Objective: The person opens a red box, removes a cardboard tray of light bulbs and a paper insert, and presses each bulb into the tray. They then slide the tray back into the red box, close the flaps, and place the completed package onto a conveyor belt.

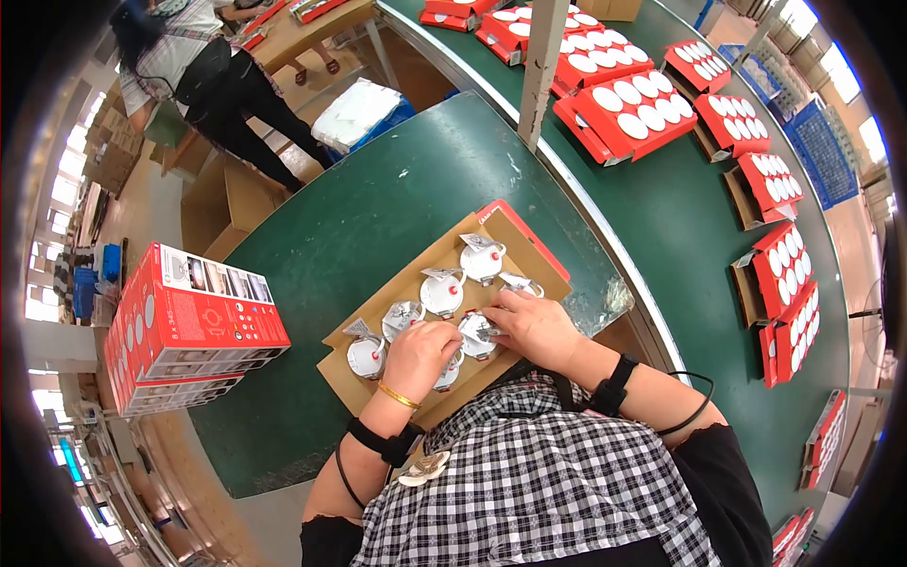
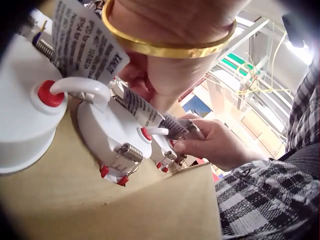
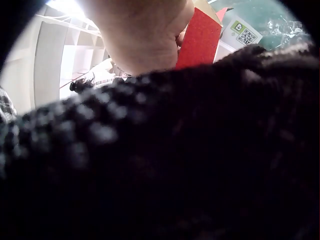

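Note:
Several white round lamps with red plugs and printed labels, one lamp (image 1: pixel 441 294) among them, sit in an open cardboard box (image 1: pixel 340 326). My left hand (image 1: pixel 421 361) is over the front row, its fingers bent down by a lamp; what they touch is hidden. Just to its right, my right hand (image 1: pixel 537 329) is at another lamp (image 1: pixel 477 336). In the left wrist view, the right hand (image 2: pixel 220 145) pinches a small grey piece by a printed label (image 2: pixel 172 126). The right wrist view shows part of the right hand (image 3: pixel 145 40) beside a red box flap (image 3: pixel 200 42); cloth covers much of it.
Red printed cartons (image 1: pixel 222 307) stand at the left of the green table (image 1: pixel 378 180). A post (image 1: pixel 541 76) rises by the metal edge behind the box. Beyond it, red boxes of white discs (image 1: pixel 628 118) line another green surface. A person (image 1: pixel 236 85) stands at the upper left.

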Motion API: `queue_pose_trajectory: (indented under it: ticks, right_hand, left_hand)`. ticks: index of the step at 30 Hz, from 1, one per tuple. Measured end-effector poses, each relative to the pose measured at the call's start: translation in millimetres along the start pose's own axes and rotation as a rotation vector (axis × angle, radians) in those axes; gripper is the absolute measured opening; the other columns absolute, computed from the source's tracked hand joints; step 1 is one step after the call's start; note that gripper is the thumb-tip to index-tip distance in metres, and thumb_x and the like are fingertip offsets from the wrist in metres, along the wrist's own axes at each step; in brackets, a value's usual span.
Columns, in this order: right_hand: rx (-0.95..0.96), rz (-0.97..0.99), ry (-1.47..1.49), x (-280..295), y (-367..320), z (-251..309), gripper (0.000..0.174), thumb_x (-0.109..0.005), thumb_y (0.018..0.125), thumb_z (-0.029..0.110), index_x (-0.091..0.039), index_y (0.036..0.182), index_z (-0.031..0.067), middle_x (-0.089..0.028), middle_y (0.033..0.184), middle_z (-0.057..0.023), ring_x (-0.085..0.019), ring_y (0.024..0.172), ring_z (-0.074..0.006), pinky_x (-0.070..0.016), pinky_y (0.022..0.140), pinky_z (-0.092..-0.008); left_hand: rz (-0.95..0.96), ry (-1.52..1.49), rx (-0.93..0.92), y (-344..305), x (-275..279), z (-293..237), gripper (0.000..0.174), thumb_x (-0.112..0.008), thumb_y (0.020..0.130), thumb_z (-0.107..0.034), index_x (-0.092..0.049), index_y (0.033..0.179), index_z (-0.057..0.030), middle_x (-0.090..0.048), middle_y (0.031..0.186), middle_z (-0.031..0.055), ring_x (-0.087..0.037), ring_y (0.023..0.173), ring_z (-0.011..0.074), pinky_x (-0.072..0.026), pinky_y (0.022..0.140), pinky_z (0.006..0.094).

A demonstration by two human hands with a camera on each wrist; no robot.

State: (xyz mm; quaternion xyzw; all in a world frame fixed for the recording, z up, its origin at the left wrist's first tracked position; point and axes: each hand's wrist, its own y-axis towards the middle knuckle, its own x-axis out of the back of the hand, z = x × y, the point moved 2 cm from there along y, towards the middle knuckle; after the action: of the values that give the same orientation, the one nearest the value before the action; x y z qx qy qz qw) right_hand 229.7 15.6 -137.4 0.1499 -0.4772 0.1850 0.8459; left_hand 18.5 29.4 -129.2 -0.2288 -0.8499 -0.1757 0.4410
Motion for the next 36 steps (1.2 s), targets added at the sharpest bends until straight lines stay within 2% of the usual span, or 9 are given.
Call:
queue_pose_trajectory:
  ticks: [7, 9, 10, 12, 14, 16, 18, 20, 36]
  right_hand:
    - [0.051, -0.042, 0.037, 6.9, -2.1, -3.9, 0.039, -0.076, 0.08, 0.022, -0.067, 0.117, 0.0126, -0.063, 0.111, -0.0031, -0.065, 0.1, -0.0238, -0.0553, 0.083, -0.0358]
    - [-0.037, -0.094, 0.161, 18.9, -7.4, -13.2, 0.038, -0.076, 0.08, 0.019, -0.068, 0.117, 0.0127, -0.064, 0.115, -0.0043, -0.065, 0.104, -0.025, -0.0556, 0.085, -0.0364]
    - [-0.141, -0.147, 0.133, 26.5, -10.2, -31.2, 0.035, -0.072, 0.08, 0.014, -0.068, 0.115, 0.0147, -0.064, 0.116, -0.0024, -0.065, 0.105, -0.0249, -0.0558, 0.086, -0.0379]
    - [-0.111, -0.199, 0.068, 30.0, -13.3, -47.0, 0.036, -0.073, 0.079, 0.014, -0.068, 0.115, 0.0138, -0.064, 0.118, -0.0022, -0.065, 0.104, -0.0249, -0.0561, 0.085, -0.0379]
    - [-0.097, -0.185, 0.036, 28.0, -14.3, -52.9, 0.036, -0.073, 0.079, 0.015, -0.068, 0.115, 0.0133, -0.064, 0.119, -0.0023, -0.066, 0.104, -0.0248, -0.0562, 0.084, -0.0376]
    - [-0.083, -0.175, 0.009, 27.5, -15.5, -54.9, 0.037, -0.074, 0.078, 0.016, -0.067, 0.114, 0.0128, -0.064, 0.119, -0.0024, -0.066, 0.103, -0.0246, -0.0564, 0.084, -0.0374]
    - [-0.094, -0.103, 0.02, 26.9, -17.0, -54.3, 0.04, -0.077, 0.077, 0.019, -0.067, 0.115, 0.0123, -0.063, 0.118, -0.0022, -0.066, 0.102, -0.0241, -0.0565, 0.083, -0.0365]
    - [-0.091, -0.115, 0.045, 25.0, -18.9, -55.5, 0.044, -0.078, 0.076, 0.022, -0.067, 0.116, 0.0121, -0.063, 0.116, -0.002, -0.066, 0.101, -0.0235, -0.0566, 0.082, -0.0362]
    - [-0.094, -0.128, 0.092, 17.4, -20.5, -60.3, 0.049, -0.079, 0.076, 0.026, -0.066, 0.12, 0.0106, -0.064, 0.114, -0.0025, -0.065, 0.1, -0.0224, -0.0557, 0.083, -0.0351]
  left_hand:
    - [0.018, -0.003, 0.009, 1.7, 3.4, 2.1, 0.009, -0.075, 0.08, -0.011, -0.071, 0.087, -0.0065, -0.073, 0.093, 0.0071, -0.068, 0.083, 0.0268, -0.0537, 0.073, 0.037]
    - [-0.085, -0.071, 0.042, 6.0, 13.5, -1.9, 0.01, -0.074, 0.082, -0.01, -0.071, 0.09, -0.0059, -0.072, 0.09, 0.0083, -0.067, 0.08, 0.0266, -0.0531, 0.07, 0.0367]
    - [-0.077, -0.08, 0.035, 14.4, 16.0, -9.0, 0.01, -0.074, 0.082, -0.01, -0.071, 0.09, -0.0059, -0.072, 0.09, 0.0083, -0.067, 0.08, 0.0266, -0.0531, 0.07, 0.0367]
    - [-0.11, -0.123, 0.117, 38.8, 27.9, -19.6, 0.01, -0.073, 0.084, -0.01, -0.071, 0.092, -0.0057, -0.069, 0.086, 0.0096, -0.066, 0.077, 0.0268, -0.0524, 0.069, 0.0373]
    - [-0.127, -0.129, 0.068, 54.1, 19.5, -25.7, 0.009, -0.072, 0.084, -0.009, -0.071, 0.092, -0.0058, -0.067, 0.083, 0.0108, -0.065, 0.076, 0.0292, -0.0519, 0.069, 0.0392]
    - [-0.049, -0.046, -0.031, 64.4, -2.0, -20.0, 0.009, -0.07, 0.084, -0.008, -0.071, 0.092, -0.0057, -0.068, 0.085, 0.0114, -0.065, 0.078, 0.0311, -0.0522, 0.072, 0.0399]
    - [0.012, -0.034, -0.023, 67.0, -13.4, -21.0, 0.01, -0.07, 0.083, -0.01, -0.071, 0.092, -0.0058, -0.07, 0.088, 0.0115, -0.066, 0.08, 0.0319, -0.0524, 0.074, 0.0402]
    - [0.104, 0.0, 0.02, 66.8, -23.0, -20.1, 0.011, -0.071, 0.083, -0.012, -0.071, 0.092, -0.0059, -0.072, 0.091, 0.0113, -0.067, 0.082, 0.0315, -0.0528, 0.074, 0.04]
    - [0.0, -0.039, 0.009, 63.1, -32.5, -24.1, 0.008, -0.071, 0.085, -0.011, -0.071, 0.091, -0.0053, -0.072, 0.088, 0.01, -0.069, 0.079, 0.0289, -0.0551, 0.07, 0.0385]
